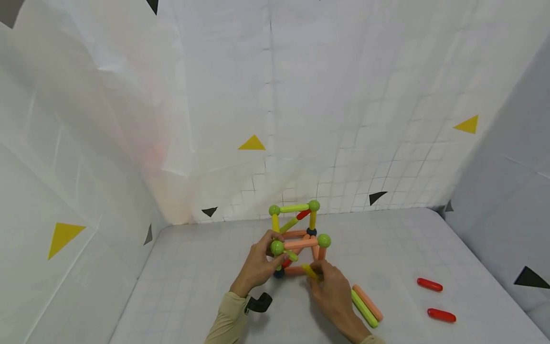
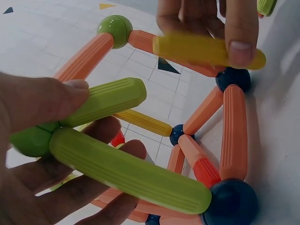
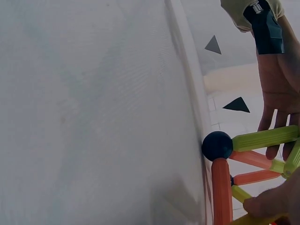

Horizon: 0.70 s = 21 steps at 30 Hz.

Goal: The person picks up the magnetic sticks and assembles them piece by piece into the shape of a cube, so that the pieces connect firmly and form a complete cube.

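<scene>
A box-shaped frame of magnetic sticks and balls stands on the table, with green balls on top and dark blue balls below. My left hand [image 1: 258, 260] is at its front left top corner, around a green ball [image 1: 277, 247]. Its thumb presses on a light green stick [image 2: 110, 101] that juts from this ball with one end free. Below, another light green stick [image 2: 136, 173] runs to a dark blue ball [image 2: 232, 204]. Just right of that corner, my right hand [image 1: 333, 289] pinches a yellow stick [image 2: 197, 50], apart from the green one.
Beside the right hand lie a loose salmon stick [image 1: 367, 303] and a light green stick [image 1: 364, 308]. Two red sticks [image 1: 429, 284] lie farther right on the white table [image 1: 193, 286]. White sheet walls [image 1: 343, 95] with yellow and black triangles enclose the back and sides.
</scene>
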Available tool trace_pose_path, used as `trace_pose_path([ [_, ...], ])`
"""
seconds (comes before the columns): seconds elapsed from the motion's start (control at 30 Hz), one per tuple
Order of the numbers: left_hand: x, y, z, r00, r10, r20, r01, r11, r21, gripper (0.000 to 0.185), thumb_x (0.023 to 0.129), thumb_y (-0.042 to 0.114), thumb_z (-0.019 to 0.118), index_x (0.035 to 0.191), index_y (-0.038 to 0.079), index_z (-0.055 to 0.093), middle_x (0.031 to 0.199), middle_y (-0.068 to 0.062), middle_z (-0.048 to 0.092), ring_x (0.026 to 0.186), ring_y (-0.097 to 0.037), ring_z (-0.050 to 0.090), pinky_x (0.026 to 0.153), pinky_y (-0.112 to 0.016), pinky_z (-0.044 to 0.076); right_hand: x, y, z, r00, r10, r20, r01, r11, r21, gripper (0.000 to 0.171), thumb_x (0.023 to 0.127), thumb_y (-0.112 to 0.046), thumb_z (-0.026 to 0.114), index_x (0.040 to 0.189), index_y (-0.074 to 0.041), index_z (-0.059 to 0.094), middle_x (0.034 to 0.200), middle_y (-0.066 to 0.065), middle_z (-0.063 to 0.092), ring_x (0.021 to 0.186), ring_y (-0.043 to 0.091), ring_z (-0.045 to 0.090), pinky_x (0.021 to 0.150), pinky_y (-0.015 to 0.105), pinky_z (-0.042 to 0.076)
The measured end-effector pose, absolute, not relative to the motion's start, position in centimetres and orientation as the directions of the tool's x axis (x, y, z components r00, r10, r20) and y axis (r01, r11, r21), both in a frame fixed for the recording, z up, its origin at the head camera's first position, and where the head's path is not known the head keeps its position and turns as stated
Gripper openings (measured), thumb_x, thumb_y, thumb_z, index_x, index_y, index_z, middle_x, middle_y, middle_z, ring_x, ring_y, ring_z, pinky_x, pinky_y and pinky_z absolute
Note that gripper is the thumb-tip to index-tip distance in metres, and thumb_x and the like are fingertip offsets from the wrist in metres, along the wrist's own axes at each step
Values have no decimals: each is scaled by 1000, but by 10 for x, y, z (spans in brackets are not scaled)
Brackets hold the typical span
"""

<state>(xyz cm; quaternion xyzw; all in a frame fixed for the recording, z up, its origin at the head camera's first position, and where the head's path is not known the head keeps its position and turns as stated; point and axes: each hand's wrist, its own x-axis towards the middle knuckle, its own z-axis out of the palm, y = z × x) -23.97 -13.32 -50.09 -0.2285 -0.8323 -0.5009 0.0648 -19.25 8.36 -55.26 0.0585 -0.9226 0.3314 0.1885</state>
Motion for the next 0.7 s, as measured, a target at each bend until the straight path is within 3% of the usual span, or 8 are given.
trace_pose_path([
  [0.1,-239,-134,-502,-890,313,332,440,394,807,39,95,12,81,125,18,58,115,-3,73,98,-14,68,81,-28,60,-192,87,-553,-916,13,400,-264,732,-628,35,77,-5,93,104,-11,71,94,0,70,79,8,64,68,25,55],
  [0.27,-240,-134,-501,-886,319,336,445,389,806,39,95,12,81,128,10,58,117,-3,73,99,-15,68,82,-29,60,-195,94,-554,-885,27,464,-328,672,-664,31,76,-14,98,92,-14,72,88,-3,65,75,5,61,63,20,54],
  [0.5,-241,-134,-501,-876,332,350,465,388,796,38,97,12,79,127,7,58,115,-5,73,98,-14,68,81,-28,60,-194,100,-553,-830,63,555,-348,720,-601,37,71,-32,100,89,-15,72,79,-5,75,68,8,67,60,26,52],
  [0.7,-241,-134,-502,-884,325,337,450,392,802,39,96,12,80,128,6,58,115,-4,73,98,-14,68,81,-29,60,-194,96,-552,-866,126,484,-294,655,-696,42,69,-26,101,88,-13,65,86,-4,75,81,14,68,72,36,58],
])
